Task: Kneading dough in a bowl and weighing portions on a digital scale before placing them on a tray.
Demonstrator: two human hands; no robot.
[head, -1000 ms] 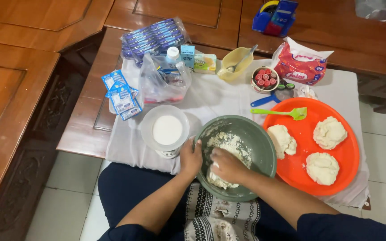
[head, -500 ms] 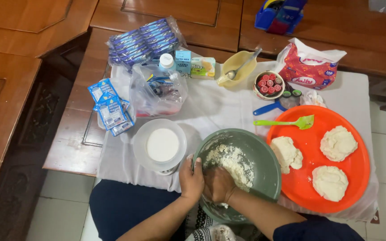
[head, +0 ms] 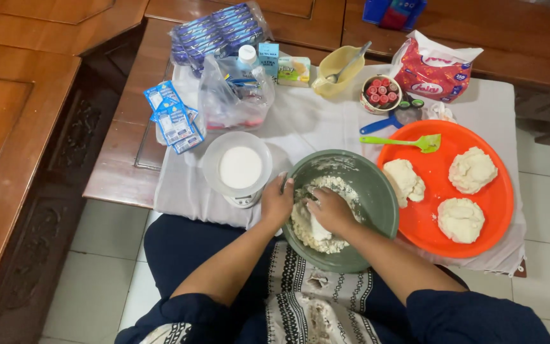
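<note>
Head view | left hand (head: 276, 202) grips green bowl (head: 377, 191) rim | right hand (head: 330, 209) presses dough (head: 313, 223) (fingers curled)

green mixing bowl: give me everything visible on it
The round grey-green mixing bowl looks like matte plastic, with floury smears on its inner wall. It sits upright at the near edge of the white cloth, partly over the person's lap, touching or overlapping the round orange plastic tray on its right. Inside lies crumbly white dough. The left hand steadies the rim; the right hand presses into the dough.
</note>
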